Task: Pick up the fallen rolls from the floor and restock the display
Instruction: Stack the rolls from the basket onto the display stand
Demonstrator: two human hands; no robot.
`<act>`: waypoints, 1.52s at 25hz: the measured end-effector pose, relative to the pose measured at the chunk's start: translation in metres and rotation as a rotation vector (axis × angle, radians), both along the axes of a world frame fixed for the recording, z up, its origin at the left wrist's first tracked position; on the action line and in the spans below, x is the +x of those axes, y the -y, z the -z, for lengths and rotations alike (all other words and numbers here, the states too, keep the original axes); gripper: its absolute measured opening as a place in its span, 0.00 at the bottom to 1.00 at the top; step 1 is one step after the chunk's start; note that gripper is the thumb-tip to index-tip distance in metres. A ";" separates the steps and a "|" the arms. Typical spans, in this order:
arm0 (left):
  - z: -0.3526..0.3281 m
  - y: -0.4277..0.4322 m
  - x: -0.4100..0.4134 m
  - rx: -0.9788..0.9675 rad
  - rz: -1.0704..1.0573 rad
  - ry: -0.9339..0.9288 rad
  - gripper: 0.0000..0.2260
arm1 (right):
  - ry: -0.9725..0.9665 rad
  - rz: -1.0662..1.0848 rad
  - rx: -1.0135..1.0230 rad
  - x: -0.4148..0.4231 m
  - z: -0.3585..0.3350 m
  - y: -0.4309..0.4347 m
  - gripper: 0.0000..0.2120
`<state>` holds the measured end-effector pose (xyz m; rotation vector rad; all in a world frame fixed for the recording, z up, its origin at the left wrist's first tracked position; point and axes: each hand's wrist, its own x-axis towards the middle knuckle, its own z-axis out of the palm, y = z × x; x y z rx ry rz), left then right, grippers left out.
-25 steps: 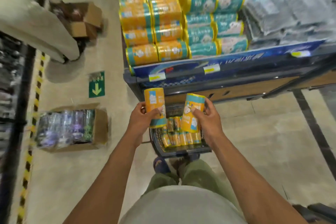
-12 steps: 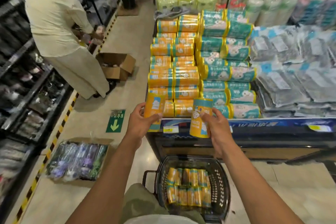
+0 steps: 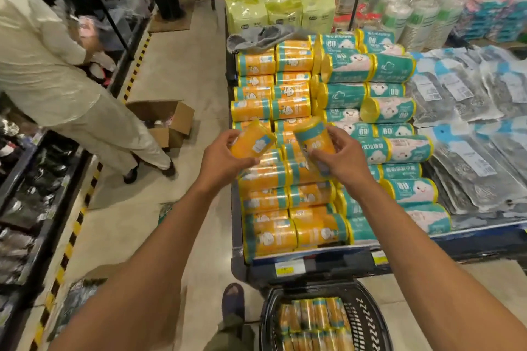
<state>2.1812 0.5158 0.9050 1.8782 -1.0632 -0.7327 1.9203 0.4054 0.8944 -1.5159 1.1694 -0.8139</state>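
Grips an orange roll (image 3: 252, 139) in the left hand (image 3: 219, 162), fingers curled round it; grips a second orange roll (image 3: 313, 137) in the right hand (image 3: 342, 159), fingers wrapped over its near end and covering part of the label. Both held tilted, close together but apart, just above the stacked orange rolls (image 3: 271, 199) at the left of the display (image 3: 236, 251). Blurred by motion, print hard to read. Teal rolls (image 3: 356, 94) packed right of the orange ones, grey packets (image 3: 470, 157) further right, cut off by the frame. Near, below the display's front edge, a black basket (image 3: 368, 319) on the floor (image 3: 176, 71), cut off at the bottom, with more orange rolls (image 3: 313, 313) lying inside. Left of the display, open aisle floor up to a striped floor line (image 3: 71, 236); there a person in pale clothes (image 3: 42, 65) and an open cardboard box (image 3: 168, 120), well apart from the hands.
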 end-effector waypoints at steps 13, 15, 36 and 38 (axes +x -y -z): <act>0.091 0.168 0.077 -0.002 0.244 0.668 0.33 | -0.885 -0.338 -0.643 0.105 0.076 0.166 0.34; 0.108 0.167 0.082 -0.054 0.263 0.721 0.32 | -0.908 -0.355 -0.687 0.105 0.086 0.168 0.35; 0.039 0.021 -0.008 -0.182 0.175 0.632 0.27 | -0.609 -0.112 -0.683 -0.023 0.044 0.010 0.32; 0.039 -0.026 -0.046 -0.163 0.143 0.657 0.27 | -0.611 -0.119 -0.672 -0.052 0.046 -0.025 0.33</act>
